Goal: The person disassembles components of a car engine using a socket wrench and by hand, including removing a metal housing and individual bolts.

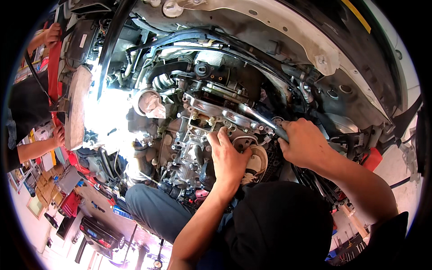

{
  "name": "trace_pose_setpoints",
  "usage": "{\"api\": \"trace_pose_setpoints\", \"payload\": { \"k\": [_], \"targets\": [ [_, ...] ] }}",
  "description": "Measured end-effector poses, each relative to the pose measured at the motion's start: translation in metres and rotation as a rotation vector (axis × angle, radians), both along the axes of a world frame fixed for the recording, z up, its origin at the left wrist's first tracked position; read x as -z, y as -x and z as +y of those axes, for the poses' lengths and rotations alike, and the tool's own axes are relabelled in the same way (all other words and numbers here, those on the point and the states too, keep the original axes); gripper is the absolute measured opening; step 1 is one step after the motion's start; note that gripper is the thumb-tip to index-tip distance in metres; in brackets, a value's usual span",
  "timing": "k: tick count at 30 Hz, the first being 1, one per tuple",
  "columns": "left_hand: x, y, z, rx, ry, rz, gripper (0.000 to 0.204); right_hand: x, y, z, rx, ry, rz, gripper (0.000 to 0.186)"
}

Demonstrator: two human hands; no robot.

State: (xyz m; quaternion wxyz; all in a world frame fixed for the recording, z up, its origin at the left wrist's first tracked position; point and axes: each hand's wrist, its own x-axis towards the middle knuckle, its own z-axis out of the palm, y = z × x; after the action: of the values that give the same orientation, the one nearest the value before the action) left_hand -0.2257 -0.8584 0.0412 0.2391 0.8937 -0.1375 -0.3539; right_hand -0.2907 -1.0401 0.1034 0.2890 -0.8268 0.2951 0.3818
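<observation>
My left hand (228,157) rests on the metal engine (189,153), its fingers stretched forward and the thumb apart, with nothing seen in it. Beneath its thumb is a round opening with a pale rim (258,159). My right hand (303,141) is closed around the dark grip of a long tool with a silver shaft (261,118); its exact kind cannot be made out. The shaft slants up and left over the engine, beside a shiny curved metal shield (209,106). What the tool's far end touches is hard to see.
A pipe mouth stuffed with pale paper (153,104) sits left of the engine, near a glaring light (110,121). Black hoses (202,33) arch behind. A dark rounded shape (283,225) fills the space between my forearms. At far left, another person's hands (57,135) touch a red part.
</observation>
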Motion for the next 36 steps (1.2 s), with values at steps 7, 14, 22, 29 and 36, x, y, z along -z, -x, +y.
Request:
{"api": "trace_pose_setpoints", "payload": {
  "k": [7, 14, 22, 29, 36],
  "targets": [
    [-0.002, -0.007, -0.003, 0.027, -0.01, 0.036, 0.078, 0.002, 0.001, -0.001, 0.011, -0.016, -0.014, 0.02],
    [0.0, 0.012, -0.001, -0.075, 0.024, -0.003, 0.081, 0.001, 0.0, -0.001, 0.002, -0.011, -0.003, 0.02],
    [0.005, 0.005, 0.006, -0.071, 0.068, 0.014, 0.08, 0.001, 0.0, -0.001, 0.0, -0.031, -0.008, 0.02],
    [0.002, 0.009, 0.01, 0.02, -0.005, -0.141, 0.077, 0.0, -0.001, -0.001, -0.005, -0.024, -0.046, 0.018],
    [0.001, 0.014, 0.01, -0.039, 0.057, -0.116, 0.076, -0.007, -0.016, 0.002, -0.03, -0.01, -0.001, 0.019]
  ]
}}
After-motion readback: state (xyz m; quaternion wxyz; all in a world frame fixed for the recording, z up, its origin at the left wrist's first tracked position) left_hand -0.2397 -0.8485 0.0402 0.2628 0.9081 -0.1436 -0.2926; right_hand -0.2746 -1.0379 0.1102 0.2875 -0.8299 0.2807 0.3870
